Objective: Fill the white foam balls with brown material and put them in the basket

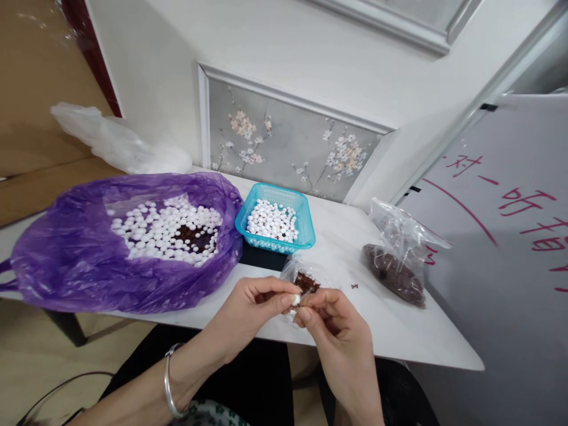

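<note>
Over the table edge, head view:
Left hand: my left hand (252,307) is pinched narrow, thumb and forefinger closed on a small white seed (295,299).
Right hand: my right hand (339,328) is curled, fingertips touching the same seed from the other side.
Seed's place: between both hands, just in front of a small clear bag of brown husks (304,278).
Nearby: blue basket (305,220) of white seeds; purple bag (66,260) at left.

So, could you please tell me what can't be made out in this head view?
- White seed: mostly covered by the fingers of the left hand.
- Right hand: its fingertips hide whatever it pinches.
- Purple bag: folds hide its lower contents.
- Red writing: cut off by the right edge.
</note>
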Motion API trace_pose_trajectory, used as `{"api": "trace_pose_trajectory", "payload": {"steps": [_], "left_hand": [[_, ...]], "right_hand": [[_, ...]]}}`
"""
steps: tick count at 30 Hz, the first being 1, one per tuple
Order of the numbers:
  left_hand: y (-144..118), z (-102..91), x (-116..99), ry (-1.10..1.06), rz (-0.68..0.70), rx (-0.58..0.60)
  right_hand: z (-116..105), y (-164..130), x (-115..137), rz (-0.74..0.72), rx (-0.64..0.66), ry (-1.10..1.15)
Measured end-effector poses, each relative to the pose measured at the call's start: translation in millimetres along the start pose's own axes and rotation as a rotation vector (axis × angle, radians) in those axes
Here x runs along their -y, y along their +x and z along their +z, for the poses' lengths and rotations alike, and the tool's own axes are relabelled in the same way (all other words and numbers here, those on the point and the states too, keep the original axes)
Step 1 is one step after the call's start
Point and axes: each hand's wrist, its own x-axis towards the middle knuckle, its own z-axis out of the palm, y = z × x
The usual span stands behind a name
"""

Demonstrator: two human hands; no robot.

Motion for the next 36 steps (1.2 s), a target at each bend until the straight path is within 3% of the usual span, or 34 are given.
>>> {"api": "trace_pose_trajectory", "payload": {"steps": [8, 14, 17, 21, 24, 36], "left_hand": [[-2, -3.0, -4, 0.16, 0.169, -0.007], [-5, -4.3, -7, 0.265, 0.306, 0.06], [-6, -2.5, -5, 0.157, 0.226, 0.037], [-8, 1.1, -3, -0.229, -0.031, 0.019], [-9, 0.5, -3, -0.438, -0.15, 0.004], [-4, -6.6, -5, -0.476, -0.178, -0.063]], "right_hand": [[0, -1, 4, 0.028, 0.022, -0.008], [-1, 1, 3, 0.054, 0.042, 0.028], [-2, 4, 1, 0.077, 0.073, 0.027], [-10, 6, -2, 0.075, 0.082, 0.0], [-22, 4, -6, 0.008, 0.067, 0.005], [-48, -14, -1, -0.074, -0.174, -0.219]]}}
